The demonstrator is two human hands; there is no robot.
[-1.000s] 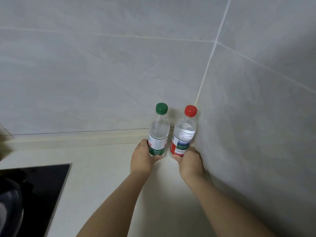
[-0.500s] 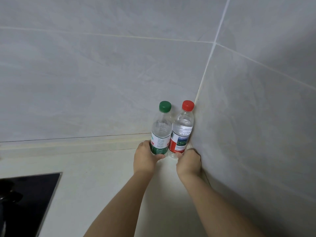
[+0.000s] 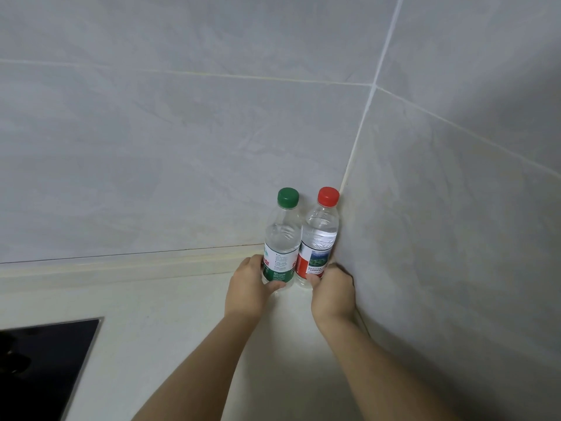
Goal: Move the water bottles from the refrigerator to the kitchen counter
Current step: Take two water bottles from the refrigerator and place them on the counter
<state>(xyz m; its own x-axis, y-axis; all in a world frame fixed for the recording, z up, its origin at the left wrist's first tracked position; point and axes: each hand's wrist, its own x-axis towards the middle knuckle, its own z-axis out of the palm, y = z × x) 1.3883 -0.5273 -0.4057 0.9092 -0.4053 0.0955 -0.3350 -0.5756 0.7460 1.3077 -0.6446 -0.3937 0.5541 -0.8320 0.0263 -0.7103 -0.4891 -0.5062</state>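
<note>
Clear ribbed plastic bottle, green cap (image 3: 280, 238), gripped low by left hand (image 3: 247, 288); touching it, clear plastic bottle, red cap (image 3: 318, 235), gripped by right hand (image 3: 332, 288). Both upright on smooth cream counter (image 3: 182, 329), tucked into matte grey tile corner (image 3: 352, 165). Risk: snagging fingers on release may topple the pair. Glossy black cooktop (image 3: 45, 360) well apart.

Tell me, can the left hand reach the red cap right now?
Probably not yet: the left hand grips the clear plastic green-capped bottle, which stands between it and the round red plastic cap.
</note>
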